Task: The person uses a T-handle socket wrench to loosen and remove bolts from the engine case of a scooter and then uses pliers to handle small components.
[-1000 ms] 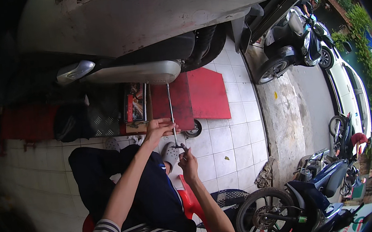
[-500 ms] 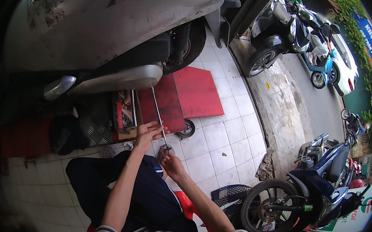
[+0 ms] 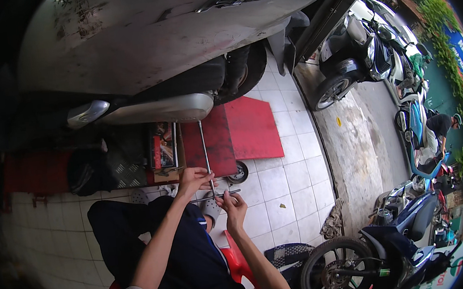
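A long T-handle wrench (image 3: 205, 147) reaches from my hands up to the lower edge of a scooter's grey crankcase cover (image 3: 156, 111). My left hand (image 3: 193, 182) has its fingers around the shaft, a little above the crossbar. At the crossbar, the fingers of my right hand (image 3: 233, 207) are pinched on the handle where it meets the shaft. The wrench's tip meets the cover near its rear end, and the fastener there is too small to make out. Above the cover spreads the scooter's scuffed silver body panel (image 3: 138, 42).
Under the scooter is a red lift platform (image 3: 252, 128), with a small wheel (image 3: 238, 171) beside it. A cardboard box (image 3: 163, 145) rests on the lift. To the right stand a dark blue motorbike (image 3: 401, 223) and a parked scooter (image 3: 347, 72). I sit on a red stool (image 3: 237, 258).
The wrench's crossbar has turned and now shows lying sideways by my right hand. My right hand has shifted slightly right and down. The view has tilted, and street traffic has moved.
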Demonstrator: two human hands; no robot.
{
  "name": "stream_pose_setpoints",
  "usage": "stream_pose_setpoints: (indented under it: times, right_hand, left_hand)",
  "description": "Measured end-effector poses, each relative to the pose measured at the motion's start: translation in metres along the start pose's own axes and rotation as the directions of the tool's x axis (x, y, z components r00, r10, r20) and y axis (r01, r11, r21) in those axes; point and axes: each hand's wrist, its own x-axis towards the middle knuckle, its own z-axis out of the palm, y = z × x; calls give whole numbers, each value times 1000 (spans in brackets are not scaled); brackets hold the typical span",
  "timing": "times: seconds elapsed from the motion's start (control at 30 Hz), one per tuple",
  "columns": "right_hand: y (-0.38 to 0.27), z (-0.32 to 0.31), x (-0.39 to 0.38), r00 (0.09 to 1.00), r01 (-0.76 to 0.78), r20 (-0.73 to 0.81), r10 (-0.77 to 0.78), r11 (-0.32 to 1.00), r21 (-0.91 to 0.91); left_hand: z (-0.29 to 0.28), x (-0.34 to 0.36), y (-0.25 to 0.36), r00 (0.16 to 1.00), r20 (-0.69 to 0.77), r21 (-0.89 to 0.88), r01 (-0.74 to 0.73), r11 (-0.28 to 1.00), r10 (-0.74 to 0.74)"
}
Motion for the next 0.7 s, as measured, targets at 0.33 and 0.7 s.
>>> stream_pose_setpoints:
  times: [0.33,0.7]
  right_hand:
    - [-10,11,-46,795,605,485,-364,428,-671]
    - [12,-14,-19,992,-97,69,103,992,-79]
  left_hand:
    - [-11,8,-8,997,61,-126,-48,991,56]
    - [-9,8,-2,997,51,-203,-39,978,51]
